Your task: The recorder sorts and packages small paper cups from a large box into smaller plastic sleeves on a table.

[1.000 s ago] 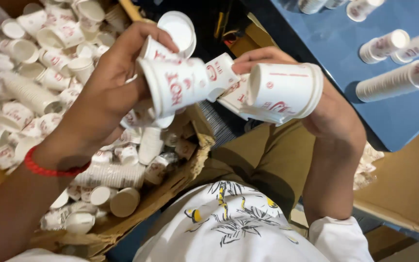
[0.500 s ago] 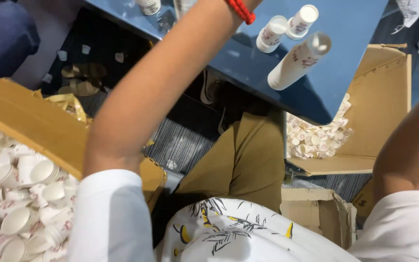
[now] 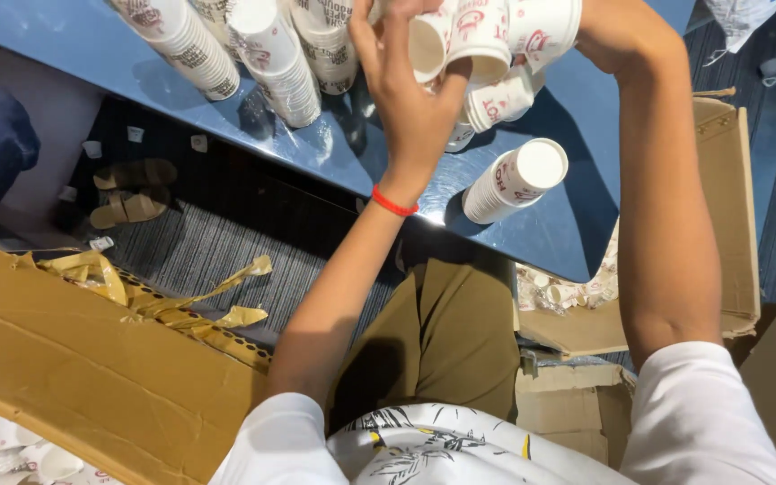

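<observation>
We see a cluster of white paper cups with red print point(image 3: 482, 54) at the top centre of the frame, bunched together and tilted at different angles, mouths partly facing us. They sit above the blue tabletop point(image 3: 577, 224), their upper parts cut off by the frame edge.

Sandals point(image 3: 132, 190), torn cardboard box point(image 3: 92, 359)

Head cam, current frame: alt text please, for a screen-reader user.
Both hands, left hand and right hand, hold a cluster of white paper cups with red print above a glossy blue table. More stacked white cups lie on it; an open brown cardboard box sits lower left.
</observation>
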